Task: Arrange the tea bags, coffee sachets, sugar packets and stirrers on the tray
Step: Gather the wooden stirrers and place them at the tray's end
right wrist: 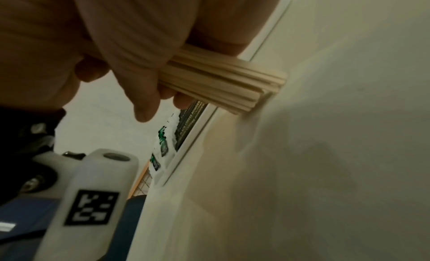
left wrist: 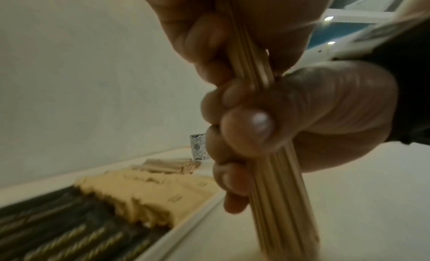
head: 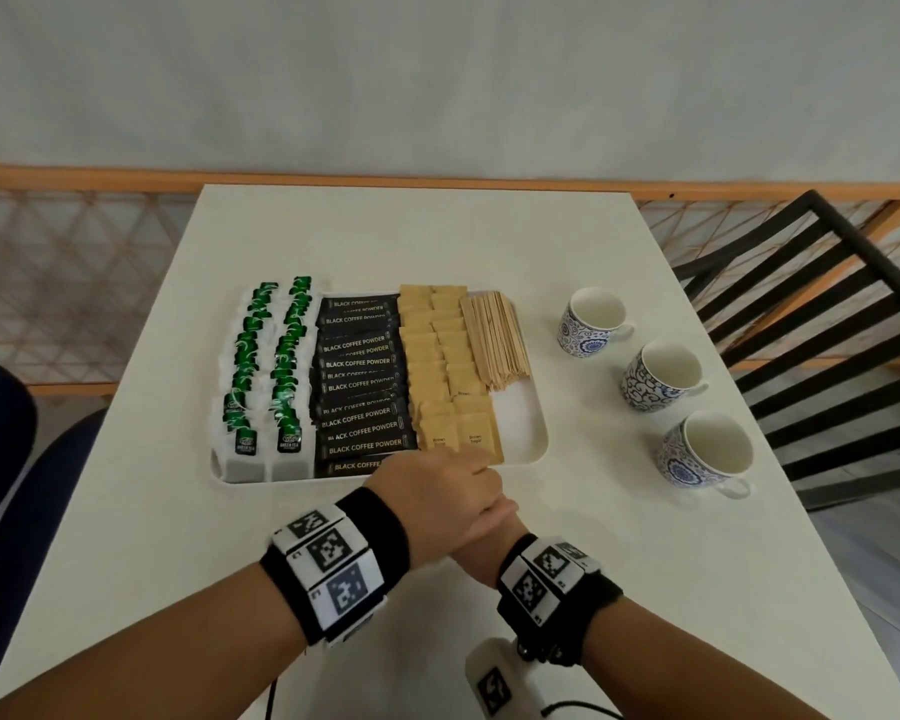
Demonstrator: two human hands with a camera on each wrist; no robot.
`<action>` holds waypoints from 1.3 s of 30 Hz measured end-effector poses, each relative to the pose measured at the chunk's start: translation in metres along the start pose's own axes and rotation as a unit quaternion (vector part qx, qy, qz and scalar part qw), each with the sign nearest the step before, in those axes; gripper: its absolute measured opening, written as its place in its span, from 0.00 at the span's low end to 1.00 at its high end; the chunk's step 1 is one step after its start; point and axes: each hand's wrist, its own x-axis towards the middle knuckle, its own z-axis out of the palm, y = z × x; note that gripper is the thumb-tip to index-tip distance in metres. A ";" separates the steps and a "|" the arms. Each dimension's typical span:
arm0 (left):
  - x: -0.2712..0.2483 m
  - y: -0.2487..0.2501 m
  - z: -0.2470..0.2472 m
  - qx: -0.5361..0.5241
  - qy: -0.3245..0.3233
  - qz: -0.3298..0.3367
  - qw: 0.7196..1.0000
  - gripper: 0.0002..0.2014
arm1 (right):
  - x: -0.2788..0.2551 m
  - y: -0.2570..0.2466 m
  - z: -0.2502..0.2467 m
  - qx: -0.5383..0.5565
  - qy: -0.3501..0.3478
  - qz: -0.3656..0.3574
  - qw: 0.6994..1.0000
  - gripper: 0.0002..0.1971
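Note:
A white tray [head: 533, 433] on the table holds two rows of green tea bags [head: 266, 376], a column of black coffee sachets [head: 359, 387], brown sugar packets [head: 437, 366] and a pile of wooden stirrers [head: 494, 340]. Just in front of the tray's near edge my two hands meet. My left hand [head: 437, 491] lies over my right hand [head: 497, 517]. Both grip one upright bundle of wooden stirrers [left wrist: 279, 200], the left above and the right below. The bundle's lower end [right wrist: 267, 94] stands on the white table [right wrist: 325, 154]. In the head view the hands hide the bundle.
Three blue-patterned cups [head: 593, 322] [head: 661, 376] [head: 707, 449] stand in a line on the table to the right of the tray. A black slatted chair [head: 811, 314] is at the right edge, and a blue seat [head: 1, 433] at the left.

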 end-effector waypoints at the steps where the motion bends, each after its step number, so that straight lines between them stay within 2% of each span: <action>1: 0.001 0.001 0.002 0.003 -0.005 0.007 1.000 0.19 | -0.001 0.000 -0.010 -0.017 0.045 0.054 0.997 0.17; 2: 0.001 0.001 0.003 0.005 -0.010 0.011 1.000 0.20 | -0.003 -0.003 -0.008 -0.068 0.087 0.049 0.993 0.13; 3: 0.002 0.001 0.004 0.004 -0.014 0.013 1.000 0.20 | 0.002 -0.006 0.003 -0.104 0.125 0.038 0.986 0.12; 4: 0.002 0.001 0.004 0.005 -0.016 0.014 1.000 0.19 | 0.004 -0.017 0.019 -0.128 0.198 0.010 0.972 0.15; 5: 0.003 0.002 0.003 0.010 -0.015 0.018 1.000 0.19 | 0.005 -0.015 0.021 -0.127 0.209 0.000 0.970 0.16; 7: 0.007 0.003 -0.002 0.024 -0.006 0.028 0.999 0.19 | -0.003 -0.001 0.001 -0.112 0.171 -0.023 0.979 0.16; 8: 0.008 0.004 -0.004 0.030 0.000 0.031 0.999 0.18 | -0.001 0.005 0.001 -0.204 0.259 -0.030 0.943 0.15; 10: 0.009 0.004 -0.002 0.028 0.002 0.040 0.999 0.18 | -0.014 -0.001 -0.002 -0.291 0.274 -0.050 0.915 0.17; 13: 0.006 0.001 0.005 0.027 -0.023 0.057 0.998 0.17 | -0.020 0.022 0.001 -0.159 0.167 -0.067 0.971 0.10; 14: 0.008 -0.002 0.006 0.017 -0.034 0.049 0.998 0.17 | -0.015 0.010 -0.006 -0.077 0.046 -0.081 0.993 0.12; 15: 0.011 -0.006 0.005 -0.003 -0.041 0.028 0.999 0.17 | -0.011 0.013 -0.020 -0.027 -0.047 -0.073 0.996 0.14; 16: 0.016 -0.011 0.003 -0.029 -0.042 -0.006 0.999 0.17 | 0.005 0.016 -0.025 0.008 -0.065 -0.104 0.992 0.14; 18: 0.025 -0.022 -0.002 -0.094 -0.035 -0.093 0.991 0.18 | 0.015 0.017 -0.045 0.108 -0.188 -0.166 0.962 0.14; 20: 0.034 -0.035 -0.005 -0.175 -0.026 -0.178 0.968 0.19 | 0.025 0.030 -0.054 0.072 -0.131 -0.246 0.958 0.18; 22: 0.047 -0.043 -0.008 -0.226 -0.010 -0.224 0.948 0.20 | 0.032 0.023 -0.055 0.013 -0.083 -0.269 0.959 0.23; 25: 0.067 -0.045 -0.007 -0.256 0.006 -0.247 0.935 0.22 | 0.048 0.029 -0.070 -0.006 -0.043 -0.293 0.955 0.17; 27: 0.079 -0.045 -0.006 -0.298 0.036 -0.281 0.911 0.23 | 0.058 0.030 -0.077 0.017 -0.034 -0.282 0.959 0.08; 29: 0.088 -0.048 -0.003 -0.360 0.043 -0.346 0.865 0.24 | 0.071 0.029 -0.080 0.065 -0.009 -0.238 0.969 0.05; 31: 0.094 -0.049 0.003 -0.444 -0.011 -0.442 0.779 0.25 | 0.084 0.027 -0.085 0.113 0.022 -0.168 0.979 0.08; 32: 0.096 -0.050 0.008 -0.482 -0.052 -0.475 0.734 0.25 | 0.089 0.026 -0.086 0.124 0.023 -0.147 0.981 0.08; 33: 0.096 -0.050 0.015 -0.509 -0.085 -0.489 0.704 0.23 | 0.094 0.025 -0.087 0.119 0.013 -0.143 0.982 0.06; 34: 0.096 -0.051 0.021 -0.522 -0.099 -0.491 0.690 0.21 | 0.097 0.023 -0.088 0.109 -0.003 -0.151 0.983 0.03; 36: 0.095 -0.054 0.033 -0.530 -0.087 -0.499 0.680 0.17 | 0.100 0.018 -0.087 0.085 -0.018 -0.166 0.982 0.06; 39: 0.095 -0.062 0.049 -0.528 -0.068 -0.524 0.664 0.13 | 0.111 0.022 -0.078 0.022 0.003 -0.146 0.989 0.04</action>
